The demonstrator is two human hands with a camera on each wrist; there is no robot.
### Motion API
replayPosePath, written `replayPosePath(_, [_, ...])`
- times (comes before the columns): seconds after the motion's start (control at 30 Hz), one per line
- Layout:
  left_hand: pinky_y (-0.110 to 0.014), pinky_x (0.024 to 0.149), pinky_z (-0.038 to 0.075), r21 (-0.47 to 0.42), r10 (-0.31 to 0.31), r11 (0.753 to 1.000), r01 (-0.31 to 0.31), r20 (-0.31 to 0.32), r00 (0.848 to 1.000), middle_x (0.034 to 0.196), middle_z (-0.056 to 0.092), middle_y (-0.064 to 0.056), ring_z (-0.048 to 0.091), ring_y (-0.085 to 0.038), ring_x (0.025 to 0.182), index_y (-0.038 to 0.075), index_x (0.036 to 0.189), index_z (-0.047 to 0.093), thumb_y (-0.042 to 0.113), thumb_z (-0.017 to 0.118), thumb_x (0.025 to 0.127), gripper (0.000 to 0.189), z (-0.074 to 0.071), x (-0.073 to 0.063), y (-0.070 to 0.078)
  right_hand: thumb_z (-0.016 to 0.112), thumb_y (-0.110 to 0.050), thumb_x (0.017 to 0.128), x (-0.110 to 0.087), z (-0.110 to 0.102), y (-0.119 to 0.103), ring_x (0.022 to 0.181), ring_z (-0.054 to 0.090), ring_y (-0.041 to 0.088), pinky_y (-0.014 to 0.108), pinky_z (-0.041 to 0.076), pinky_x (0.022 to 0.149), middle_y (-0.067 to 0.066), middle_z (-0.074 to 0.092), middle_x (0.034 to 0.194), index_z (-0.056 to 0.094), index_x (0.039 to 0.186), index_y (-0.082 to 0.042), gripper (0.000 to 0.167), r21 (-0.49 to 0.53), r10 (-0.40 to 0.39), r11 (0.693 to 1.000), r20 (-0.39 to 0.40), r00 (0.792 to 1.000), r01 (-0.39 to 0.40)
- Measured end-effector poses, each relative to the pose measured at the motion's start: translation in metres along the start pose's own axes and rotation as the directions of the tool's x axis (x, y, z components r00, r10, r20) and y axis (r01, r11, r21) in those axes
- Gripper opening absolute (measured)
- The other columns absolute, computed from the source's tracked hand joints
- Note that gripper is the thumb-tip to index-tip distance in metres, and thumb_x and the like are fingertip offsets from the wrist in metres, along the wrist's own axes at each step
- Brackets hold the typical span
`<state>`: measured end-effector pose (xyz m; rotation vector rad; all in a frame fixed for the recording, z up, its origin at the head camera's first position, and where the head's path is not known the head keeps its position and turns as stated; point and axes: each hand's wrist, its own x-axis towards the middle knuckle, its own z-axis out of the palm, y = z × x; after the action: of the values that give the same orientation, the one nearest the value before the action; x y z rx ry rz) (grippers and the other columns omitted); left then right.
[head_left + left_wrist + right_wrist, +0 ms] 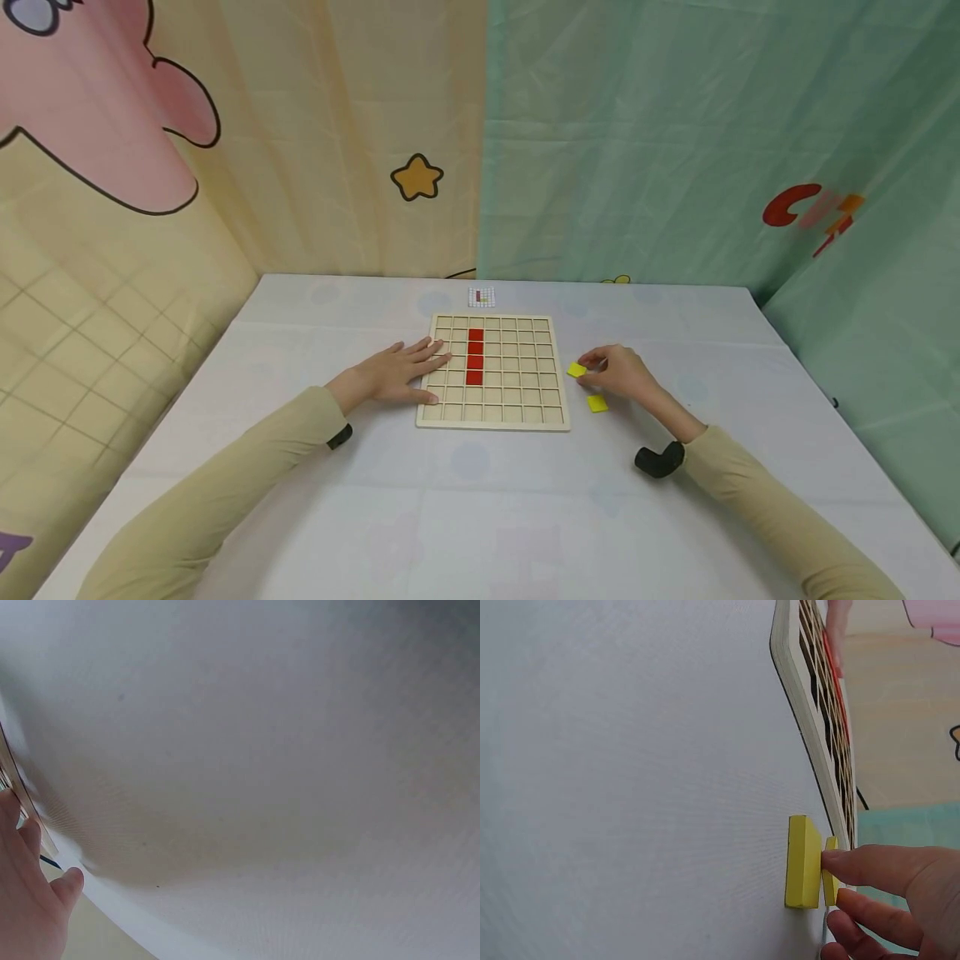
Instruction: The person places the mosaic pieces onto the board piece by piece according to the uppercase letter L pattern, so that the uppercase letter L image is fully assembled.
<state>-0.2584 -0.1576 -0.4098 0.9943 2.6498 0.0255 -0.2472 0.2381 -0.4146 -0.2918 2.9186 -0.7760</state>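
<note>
A wooden grid board point(521, 403) lies flat on the table, with a column of red tiles point(475, 357) set in its left part. My left hand point(393, 372) rests spread over the board's left edge, fingers straight. Just off the board's right side, my right hand point(617, 372) pinches a yellow square tile point(576, 369) between thumb and fingers. A second yellow tile point(597, 404) lies on the table nearer to me. In the right wrist view, the thumb presses on the farther yellow tile point(830, 881), behind the nearer one point(802, 862).
A small card point(482, 297) printed with a coloured grid lies behind the board. White cloth covers the table point(465, 500). Patterned curtains point(675, 142) hang along the back and sides.
</note>
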Motion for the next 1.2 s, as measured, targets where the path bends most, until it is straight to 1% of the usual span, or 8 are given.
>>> replayPosePath(0.17, [-0.059, 0.118, 0.012, -0.002, -0.003, 1.0, 0.003, 0.002, 1.0, 0.164, 0.006, -0.004, 0.004, -0.029, 0.151, 0.024, 0.156, 0.014, 0.065, 0.045, 0.091, 0.082, -0.001, 0.0, 0.001, 0.076, -0.023, 0.081, 0.0, -0.001, -0.001, 0.089, 0.062, 0.025, 0.033, 0.051, 0.072, 0.013, 0.07, 0.102, 0.072, 0.108, -0.003, 0.034, -0.007, 0.034, 0.999, 0.021, 0.999, -0.033])
replayPosePath(0.27, [-0.058, 0.118, 0.011, 0.002, -0.013, 1.0, 0.013, 0.013, 1.0, 0.164, 0.004, -0.002, 0.003, -0.027, 0.151, 0.026, 0.156, 0.012, 0.066, 0.043, 0.091, 0.083, -0.001, 0.0, 0.002, 0.076, -0.023, 0.081, 0.0, -0.002, -0.001, 0.086, 0.06, 0.023, 0.03, 0.05, 0.069, 0.013, 0.071, 0.101, 0.072, 0.107, -0.002, 0.034, -0.007, 0.042, 0.999, 0.034, 0.999, -0.042])
replayPosePath(0.33, [-0.058, 0.118, 0.012, -0.004, -0.01, 1.0, 0.01, 0.009, 1.0, 0.164, 0.005, -0.003, 0.003, -0.028, 0.151, 0.025, 0.156, 0.013, 0.066, 0.044, 0.091, 0.083, -0.001, 0.0, 0.003, 0.076, -0.022, 0.081, -0.001, -0.003, -0.002, 0.084, 0.06, 0.023, 0.028, 0.049, 0.067, 0.013, 0.071, 0.1, 0.072, 0.108, -0.002, 0.034, -0.011, 0.041, 0.999, 0.039, 0.998, -0.041])
replayPosePath(0.5, [-0.059, 0.117, 0.012, -0.005, -0.004, 1.0, 0.004, 0.003, 1.0, 0.164, 0.007, -0.005, 0.004, -0.029, 0.151, 0.023, 0.156, 0.015, 0.064, 0.045, 0.091, 0.082, -0.002, 0.0, 0.003, 0.075, -0.022, 0.08, -0.002, -0.006, -0.002, 0.08, 0.06, 0.021, 0.026, 0.047, 0.063, 0.013, 0.071, 0.101, 0.073, 0.108, -0.003, 0.034, -0.017, 0.033, 0.999, 0.026, 0.999, -0.033])
replayPosePath(0.7, [-0.059, 0.118, 0.012, 0.006, -0.008, 1.0, 0.008, 0.004, 1.0, 0.164, 0.006, -0.005, 0.003, -0.029, 0.151, 0.023, 0.156, 0.014, 0.065, 0.044, 0.091, 0.082, -0.002, 0.001, 0.002, 0.075, -0.022, 0.08, -0.002, -0.011, -0.003, 0.076, 0.058, 0.019, 0.025, 0.045, 0.06, 0.014, 0.071, 0.104, 0.073, 0.107, -0.004, 0.033, -0.016, 0.023, 1.0, 0.003, 1.0, -0.023])
replayPosePath(0.93, [-0.059, 0.117, 0.013, 0.013, -0.006, 1.0, 0.006, 0.0, 1.0, 0.164, 0.006, -0.005, 0.003, -0.029, 0.151, 0.023, 0.156, 0.015, 0.064, 0.045, 0.091, 0.082, 0.0, 0.0, -0.001, 0.075, -0.023, 0.08, -0.002, -0.014, -0.012, 0.074, 0.055, 0.019, 0.025, 0.042, 0.059, 0.015, 0.072, 0.105, 0.073, 0.107, -0.004, 0.033, -0.018, -0.019, 1.0, -0.015, 1.0, 0.019])
replayPosePath(1.2, [-0.059, 0.118, 0.012, 0.01, -0.013, 1.0, 0.013, 0.005, 1.0, 0.164, 0.006, -0.005, 0.003, -0.028, 0.151, 0.023, 0.156, 0.014, 0.065, 0.044, 0.091, 0.082, -0.001, 0.0, -0.002, 0.075, -0.02, 0.08, -0.001, -0.007, -0.02, 0.071, 0.053, 0.018, 0.025, 0.041, 0.06, 0.015, 0.072, 0.101, 0.073, 0.106, -0.004, 0.031, 0.008, -0.069, 0.998, -0.05, 0.996, 0.069])
